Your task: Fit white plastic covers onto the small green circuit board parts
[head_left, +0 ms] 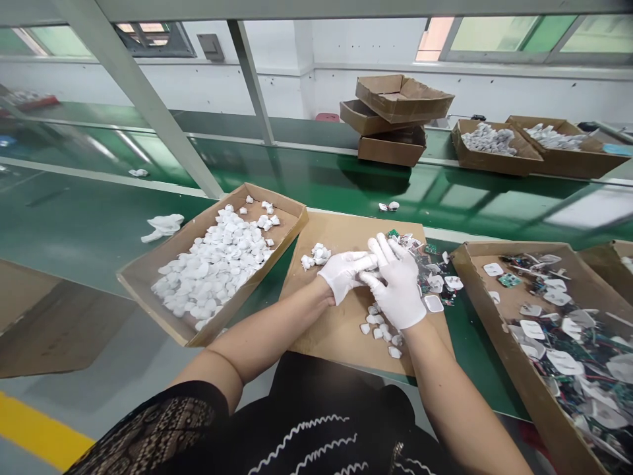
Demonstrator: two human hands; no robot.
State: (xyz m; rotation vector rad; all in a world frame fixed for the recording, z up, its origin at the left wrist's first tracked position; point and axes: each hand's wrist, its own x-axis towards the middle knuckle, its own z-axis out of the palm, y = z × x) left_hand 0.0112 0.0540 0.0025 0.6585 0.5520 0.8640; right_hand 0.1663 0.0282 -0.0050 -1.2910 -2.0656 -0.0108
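My left hand (346,272) and my right hand (397,280), both in white gloves, meet over a cardboard sheet (321,323). Their fingers overlap, and anything between them is hidden. The right hand's fingers are partly spread; the left hand's point right, beneath them. Beside the left hand lies a small pile of white pieces (316,256). More white caps (380,328) lie just below the right hand. Circuit boards with white covers (435,284) are heaped to the right of that hand.
A cardboard tray of white caps (217,264) stands at the left. Another tray (494,343) holds wired boards at the right. Behind are stacked cardboard trays (390,150); a metal post (143,99) slants at the left. A white glove (163,225) lies beyond the left tray.
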